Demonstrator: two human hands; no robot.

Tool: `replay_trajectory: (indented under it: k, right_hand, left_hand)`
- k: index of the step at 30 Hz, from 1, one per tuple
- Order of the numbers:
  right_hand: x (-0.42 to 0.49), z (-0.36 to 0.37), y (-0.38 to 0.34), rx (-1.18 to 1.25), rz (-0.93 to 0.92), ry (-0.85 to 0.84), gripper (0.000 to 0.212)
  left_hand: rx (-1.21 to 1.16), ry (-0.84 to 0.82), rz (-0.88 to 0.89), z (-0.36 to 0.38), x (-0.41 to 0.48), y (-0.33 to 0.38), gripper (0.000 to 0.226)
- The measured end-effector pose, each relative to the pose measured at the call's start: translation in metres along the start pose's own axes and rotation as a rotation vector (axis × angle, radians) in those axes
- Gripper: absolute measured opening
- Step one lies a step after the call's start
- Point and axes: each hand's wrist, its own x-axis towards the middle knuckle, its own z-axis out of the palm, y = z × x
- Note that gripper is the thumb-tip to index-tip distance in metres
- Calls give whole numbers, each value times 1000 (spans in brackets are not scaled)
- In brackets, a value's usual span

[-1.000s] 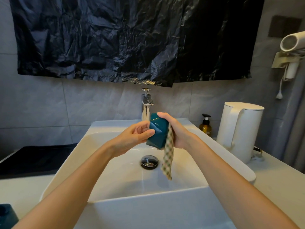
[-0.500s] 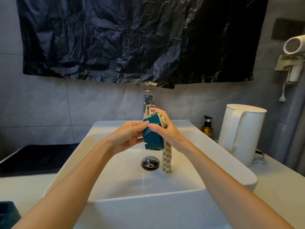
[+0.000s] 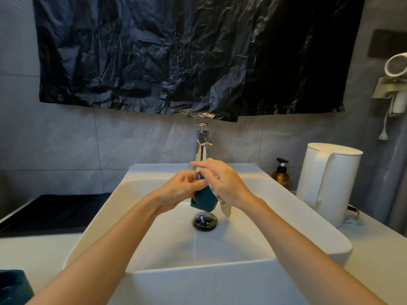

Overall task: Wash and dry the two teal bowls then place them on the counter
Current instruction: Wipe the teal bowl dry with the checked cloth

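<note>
Two hands over the sink (image 3: 154,169): left hand (image 3: 187,187) pinches the teal bowl (image 3: 203,200) on edge; right hand (image 3: 223,183), curled round the cloth (image 3: 225,208), has rolled over its top since a second ago. I judge drying underway.

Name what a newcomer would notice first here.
Two hands meet over the middle of the white sink: the left hand grips a teal bowl while the right hand presses a cloth against it. Behind, a crinkled black plastic sheet covers the wall above the faucet. A white kettle stands on the counter at right, and a second teal bowl peeks in at the lower left corner.
</note>
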Motion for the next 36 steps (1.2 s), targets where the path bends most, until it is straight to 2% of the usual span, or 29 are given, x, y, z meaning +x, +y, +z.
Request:
replay_trajectory:
  k: [3, 4, 5, 8, 10, 12, 14, 17, 21, 23, 26, 30, 34, 36]
  right_hand:
    - [7, -5, 12, 222, 275, -27, 37]
    - [6, -6, 13, 246, 299, -15, 38]
    - [3, -5, 11, 243, 268, 8, 37]
    - [-4, 0, -3, 159, 13, 78, 37]
    - [-3, 5, -8, 73, -72, 80, 39]
    - [2, 4, -5, 80, -5, 102, 40]
    - [6, -4, 3, 189, 147, 134, 38]
    - [8, -12, 8, 321, 265, 157, 38]
    - [-2, -2, 0, 101, -29, 176, 40]
    - [-1, 1, -1, 51, -35, 138, 40]
    - [8, -7, 6, 164, 139, 148, 41]
    - [10, -22, 9, 518, 476, 176, 40]
    - [4, -30, 1, 916, 721, 55, 41]
    - [1, -33, -3, 1082, 782, -42, 56]
  left_hand:
    - [42, -25, -32, 7, 1, -2, 27]
    - [35, -24, -32, 8, 1, -2, 24]
    - [23, -15, -27, 9, 1, -1, 21]
    - [-36, 46, 17, 5, 1, 1, 14]
    - [-37, 68, 42, 4, 1, -1, 14]
    - [27, 57, 52, 5, 0, -2, 19]
    - [64, 32, 56, 8, 1, -4, 30]
    - [29, 5, 67, 10, 2, -1, 22]
    - [59, 30, 101, 7, 0, 0, 13]
    - [131, 30, 94, 6, -1, -1, 22]
    - [192, -1, 100, 11, -2, -2, 31]
    - [129, -24, 127, 13, -3, 2, 28]
    - [65, -55, 178, 10, -5, 7, 26]
    - [34, -58, 230, 8, -6, 10, 27]
